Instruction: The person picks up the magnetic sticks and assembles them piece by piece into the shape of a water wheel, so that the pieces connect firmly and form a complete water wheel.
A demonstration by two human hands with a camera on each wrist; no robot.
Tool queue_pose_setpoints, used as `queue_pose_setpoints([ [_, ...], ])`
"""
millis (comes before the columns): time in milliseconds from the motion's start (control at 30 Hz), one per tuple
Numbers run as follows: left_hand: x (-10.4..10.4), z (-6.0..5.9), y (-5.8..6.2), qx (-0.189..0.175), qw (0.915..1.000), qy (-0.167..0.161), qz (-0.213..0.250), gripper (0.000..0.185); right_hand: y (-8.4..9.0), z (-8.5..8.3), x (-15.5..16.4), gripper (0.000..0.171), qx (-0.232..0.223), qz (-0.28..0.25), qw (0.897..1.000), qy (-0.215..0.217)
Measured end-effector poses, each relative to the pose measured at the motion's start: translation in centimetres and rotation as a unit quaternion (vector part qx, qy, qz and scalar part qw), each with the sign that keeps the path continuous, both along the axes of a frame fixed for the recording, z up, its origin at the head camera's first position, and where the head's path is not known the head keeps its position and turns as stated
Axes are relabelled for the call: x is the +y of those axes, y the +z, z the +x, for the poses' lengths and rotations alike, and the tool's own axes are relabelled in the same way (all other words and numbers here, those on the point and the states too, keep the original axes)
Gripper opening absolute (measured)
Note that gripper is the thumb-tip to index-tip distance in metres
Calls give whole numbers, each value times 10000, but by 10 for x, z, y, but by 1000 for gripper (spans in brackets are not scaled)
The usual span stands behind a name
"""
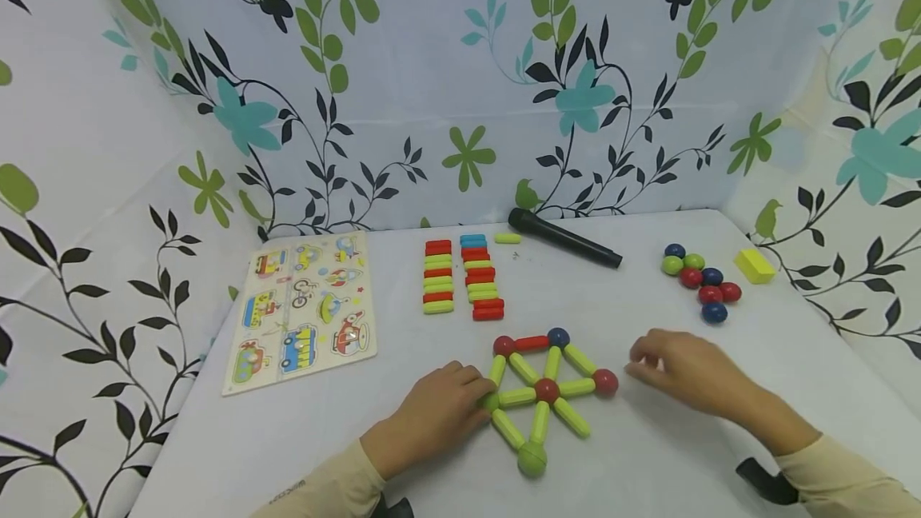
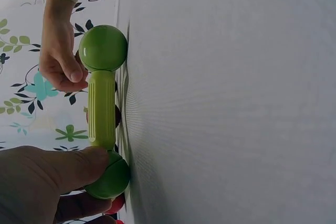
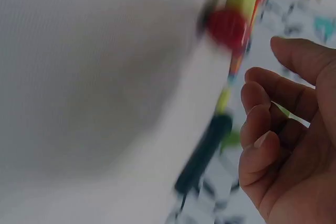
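A flat ball-and-rod wheel lies on the table, with a red ball (image 1: 547,391) at its hub and yellow-green rods running out from it. On its rim are a blue ball (image 1: 558,338), two more red balls, a red rod (image 1: 532,344) and two green balls. My left hand (image 1: 448,414) pinches the left green ball (image 2: 109,177) between thumb and fingers. The other green ball (image 1: 532,460) marks the near corner. One rod (image 1: 572,418) ends without a ball at lower right. Just right of the right-hand red ball (image 1: 606,383), my right hand (image 1: 694,370) hovers with loosely curled fingers, holding nothing.
Two columns of red, yellow-green and blue rods (image 1: 438,278) lie behind the wheel. Beyond them rests a black microphone-like stick (image 1: 564,238). Several loose balls (image 1: 711,294) and a yellow block (image 1: 755,265) are at right, a picture puzzle board (image 1: 302,310) at left.
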State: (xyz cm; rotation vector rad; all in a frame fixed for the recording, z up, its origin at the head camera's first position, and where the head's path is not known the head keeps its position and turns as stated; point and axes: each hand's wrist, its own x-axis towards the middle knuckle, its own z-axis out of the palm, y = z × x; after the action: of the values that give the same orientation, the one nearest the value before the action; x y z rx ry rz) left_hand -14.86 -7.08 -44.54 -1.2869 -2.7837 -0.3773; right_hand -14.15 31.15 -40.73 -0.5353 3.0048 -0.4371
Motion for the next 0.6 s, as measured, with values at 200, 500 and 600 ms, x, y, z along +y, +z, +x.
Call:
queue_pose_setpoints([
  [200,-1,-1,0,62,10000,27,4,32,-12,24,-62,36,-203,187,9956,891],
  [500,-2,-1,-1,43,10000,10,23,32,-22,32,-84,19,-380,239,9947,929],
  [600,-2,-1,-1,27,10000,15,15,32,-24,33,-86,19,-430,225,9953,838],
])
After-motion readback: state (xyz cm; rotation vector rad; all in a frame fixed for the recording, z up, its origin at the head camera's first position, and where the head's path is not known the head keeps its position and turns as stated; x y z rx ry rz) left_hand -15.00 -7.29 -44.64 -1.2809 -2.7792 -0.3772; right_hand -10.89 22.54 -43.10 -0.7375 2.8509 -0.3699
